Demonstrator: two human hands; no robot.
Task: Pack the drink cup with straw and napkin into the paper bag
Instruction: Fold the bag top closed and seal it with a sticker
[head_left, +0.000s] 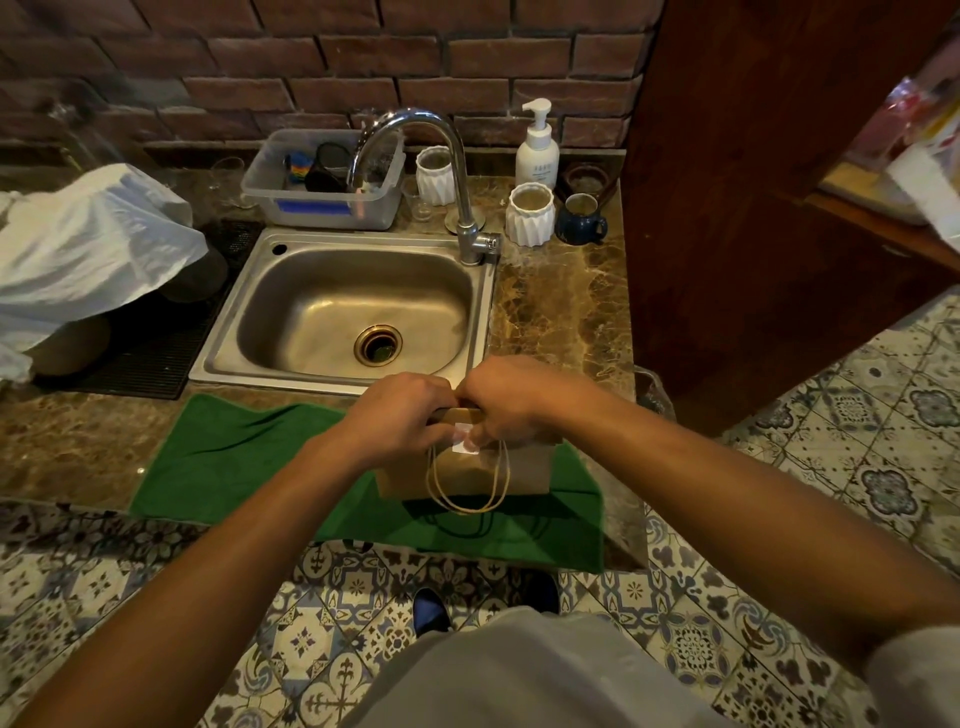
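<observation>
Under the grip, the paper bag (462, 470) stands on the green cloth (249, 457) at the table's near edge, both the left hand (400, 415) and right hand (501, 402) pinched on its folded top by a white sticker (464, 439), seemingly sealing, cup unseen, with open cloth leftward.

The paper bag (462, 473) is matt brown kraft with twisted cord handles (467, 483), standing on a soft green cloth (234, 457). The table (561, 306) is glossy veined stone; the sink (353, 312) is brushed metal.
</observation>
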